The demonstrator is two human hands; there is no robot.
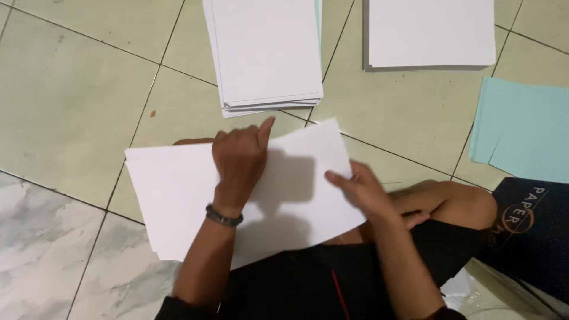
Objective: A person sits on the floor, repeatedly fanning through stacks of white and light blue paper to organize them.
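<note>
A small pile of white paper sheets (178, 189) lies across my lap and the tiled floor, slightly fanned at its left edge. My left hand (240, 157) rests flat on top of the pile near its middle, with the fingers pointing away from me and a dark band on the wrist. At the pile's right edge my right hand (361, 189) pinches the sheets, its fingers curled over the paper.
Two stacks of white paper (267, 53) (430, 32) sit on the pale green floor tiles (71, 101) ahead. Light blue sheets (524, 130) lie at the right. A dark paper package (533, 237) and clear plastic wrap (498, 299) are beside my right knee.
</note>
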